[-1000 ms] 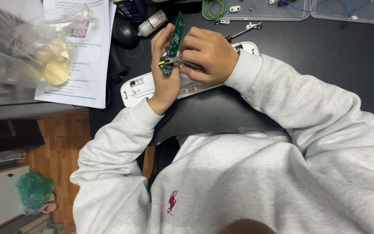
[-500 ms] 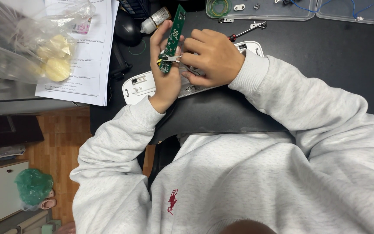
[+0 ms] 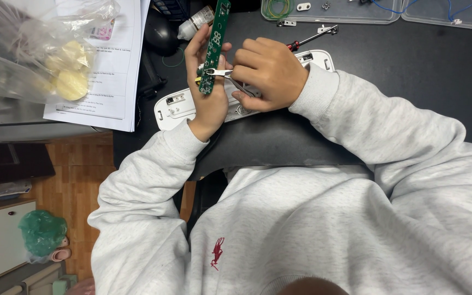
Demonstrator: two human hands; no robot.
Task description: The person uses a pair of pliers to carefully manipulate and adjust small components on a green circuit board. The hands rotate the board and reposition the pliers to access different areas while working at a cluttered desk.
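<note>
My left hand (image 3: 207,98) holds a long, narrow green circuit board (image 3: 215,46) upright above the black table. My right hand (image 3: 269,74) grips small metal pliers (image 3: 222,73), whose jaws pinch at the lower edge of the board. Beneath both hands lies a white plastic device shell (image 3: 178,106), partly hidden by my hands and sleeves.
A red-handled screwdriver (image 3: 310,39) lies behind my right hand. Clear plastic trays (image 3: 356,13) with small parts line the far edge. A small bottle (image 3: 195,24), printed papers (image 3: 118,60) and a clear bag with yellow pieces (image 3: 45,52) lie at left. The black table (image 3: 411,71) extends right.
The view has shifted slightly. Both hands keep the same hold, with the board tipped a little more upright and the pliers still at its lower edge.
</note>
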